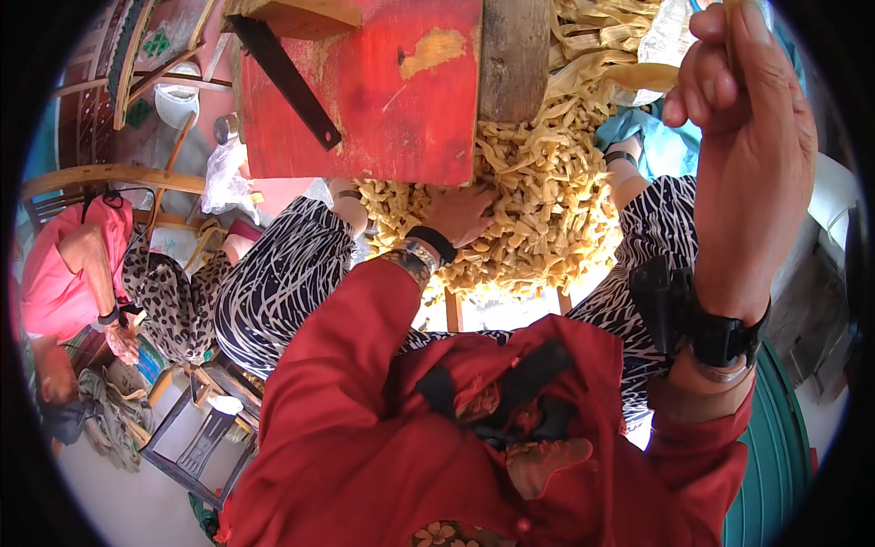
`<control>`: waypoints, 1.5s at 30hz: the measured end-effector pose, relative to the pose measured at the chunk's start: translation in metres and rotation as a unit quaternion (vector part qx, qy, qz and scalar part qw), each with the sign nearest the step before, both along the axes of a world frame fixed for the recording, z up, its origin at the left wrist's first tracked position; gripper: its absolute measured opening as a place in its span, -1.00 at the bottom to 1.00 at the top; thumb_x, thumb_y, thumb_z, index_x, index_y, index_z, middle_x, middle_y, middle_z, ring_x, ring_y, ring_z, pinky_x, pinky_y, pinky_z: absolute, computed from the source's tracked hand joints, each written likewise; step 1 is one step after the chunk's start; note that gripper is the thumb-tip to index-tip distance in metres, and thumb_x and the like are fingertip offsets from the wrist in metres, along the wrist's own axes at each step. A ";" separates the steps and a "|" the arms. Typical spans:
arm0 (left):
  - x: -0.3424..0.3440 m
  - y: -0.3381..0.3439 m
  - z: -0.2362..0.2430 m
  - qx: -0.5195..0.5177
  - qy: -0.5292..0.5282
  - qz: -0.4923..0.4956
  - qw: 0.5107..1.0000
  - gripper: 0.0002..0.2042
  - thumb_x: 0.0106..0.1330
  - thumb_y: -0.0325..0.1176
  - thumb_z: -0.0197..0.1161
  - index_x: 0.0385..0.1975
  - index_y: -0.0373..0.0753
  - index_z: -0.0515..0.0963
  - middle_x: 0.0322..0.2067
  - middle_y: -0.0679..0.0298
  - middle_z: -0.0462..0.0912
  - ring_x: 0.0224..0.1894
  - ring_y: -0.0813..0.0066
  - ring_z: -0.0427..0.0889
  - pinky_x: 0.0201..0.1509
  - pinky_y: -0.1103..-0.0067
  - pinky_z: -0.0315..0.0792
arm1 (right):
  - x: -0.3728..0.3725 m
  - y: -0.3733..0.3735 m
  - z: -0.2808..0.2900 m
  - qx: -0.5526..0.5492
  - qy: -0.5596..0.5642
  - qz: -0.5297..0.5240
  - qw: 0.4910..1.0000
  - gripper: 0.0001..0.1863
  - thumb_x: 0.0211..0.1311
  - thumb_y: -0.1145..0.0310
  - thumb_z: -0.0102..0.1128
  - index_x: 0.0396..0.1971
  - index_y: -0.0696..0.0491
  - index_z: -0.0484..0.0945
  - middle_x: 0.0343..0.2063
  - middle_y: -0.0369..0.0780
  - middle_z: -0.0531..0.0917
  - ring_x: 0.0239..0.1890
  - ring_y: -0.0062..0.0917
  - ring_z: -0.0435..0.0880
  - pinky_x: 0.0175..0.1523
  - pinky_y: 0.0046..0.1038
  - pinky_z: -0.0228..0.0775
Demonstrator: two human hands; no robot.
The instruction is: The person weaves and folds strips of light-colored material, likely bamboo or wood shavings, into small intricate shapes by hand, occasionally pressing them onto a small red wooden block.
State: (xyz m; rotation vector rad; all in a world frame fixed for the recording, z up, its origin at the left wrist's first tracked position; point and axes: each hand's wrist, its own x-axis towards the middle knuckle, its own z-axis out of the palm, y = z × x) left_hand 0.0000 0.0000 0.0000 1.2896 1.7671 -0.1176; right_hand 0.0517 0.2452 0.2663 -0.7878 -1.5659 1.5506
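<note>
A heap of pale golden, dried, twisted pieces (547,237) fills the space between my knees, below a red board (383,100) that has a dark metal blade (287,87) on it. My left hand (460,211) rests in the heap just below the board, fingers slightly bent and apart, their tips partly hidden among the pieces. My right hand (740,118) is raised at the upper right with curled fingers, closed on something thin at the top edge that I cannot make out. Longer pale strips (592,32) lie behind the heap.
A person in pink (73,264) sits at my left, hands low. Wooden chairs (118,178), a white bucket (175,100), a plastic bag (228,182) and a dark-framed stand (210,438) are around that side. Blue cloth (661,146) is beyond my right knee; a green ridged container (770,456) is behind my right arm.
</note>
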 end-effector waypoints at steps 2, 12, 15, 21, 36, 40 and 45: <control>-0.005 -0.018 -0.001 -0.006 0.060 -0.038 0.997 -0.52 0.17 -0.09 0.16 0.09 -0.04 0.32 -0.09 0.13 0.41 -0.07 0.06 0.45 -0.12 0.10 0.31 | -0.002 -0.001 -0.001 -0.014 0.008 -0.005 1.000 -0.64 0.39 0.17 -0.11 -0.48 0.14 0.44 -0.81 -0.41 0.25 -0.76 -0.78 0.24 -0.60 -0.70 0.19; 0.015 -0.130 -0.067 -0.013 0.036 0.043 0.998 -0.55 0.30 -0.12 0.02 0.16 -0.04 0.20 0.07 0.09 0.33 -0.06 -0.02 0.48 -0.07 0.05 0.35 | -0.020 -0.013 0.011 -0.123 -0.028 -0.033 0.991 -0.64 0.38 0.18 -0.08 -0.51 0.14 0.44 -0.80 -0.41 0.28 -0.76 -0.77 0.25 -0.61 -0.69 0.20; 0.014 -0.071 -0.013 -0.137 -0.017 0.089 0.986 -0.53 0.30 -0.12 0.02 0.19 -0.02 0.17 0.11 0.08 0.29 0.05 -0.03 0.42 0.00 0.06 0.33 | -0.010 -0.009 0.001 -0.127 -0.037 -0.007 0.991 -0.65 0.38 0.18 -0.07 -0.48 0.14 0.46 -0.78 -0.41 0.31 -0.74 -0.76 0.29 -0.58 -0.69 0.22; 0.007 -0.040 0.029 -0.212 -0.007 0.007 0.977 -0.50 0.28 -0.12 0.02 0.21 -0.07 0.21 0.13 0.05 0.28 0.07 -0.05 0.41 0.06 0.17 0.34 | -0.009 -0.001 -0.023 -0.038 -0.049 0.160 0.985 -0.64 0.39 0.13 -0.09 -0.33 0.13 0.51 -0.69 -0.43 0.33 -0.63 -0.77 0.36 -0.49 -0.69 0.27; 0.009 0.008 0.212 0.119 -0.652 0.614 0.428 -0.66 0.43 -0.15 -0.10 -0.04 -0.32 0.36 -0.35 0.21 0.55 -0.40 0.49 0.53 -0.22 0.60 0.46 | 0.076 -0.163 -0.005 0.021 -0.097 0.428 0.898 -0.79 0.33 0.29 -0.05 -0.35 0.13 0.45 -0.54 -0.16 0.51 -0.47 -0.32 0.52 -0.29 -0.43 0.36; 0.006 -0.019 0.231 0.145 -0.606 0.592 0.511 -0.75 0.39 -0.21 -0.08 -0.33 -0.28 0.40 -0.60 0.36 0.41 -0.68 0.67 0.27 -0.55 0.74 0.26 | 0.090 -0.161 0.000 -0.228 -0.068 0.408 0.881 -0.76 0.39 0.28 -0.10 -0.30 0.15 0.47 -0.50 -0.29 0.51 -0.48 -0.64 0.49 -0.31 -0.60 0.35; 0.011 -0.040 0.268 0.141 -0.610 0.553 0.550 -0.76 0.33 -0.28 -0.07 -0.59 -0.19 0.30 -0.67 0.39 0.32 -0.64 0.70 0.23 -0.61 0.74 0.10 | 0.077 -0.175 0.003 -0.089 0.026 0.225 0.970 -0.73 0.40 0.29 -0.12 -0.27 0.19 0.47 -0.47 -0.32 0.52 -0.42 -0.72 0.46 -0.28 -0.67 0.34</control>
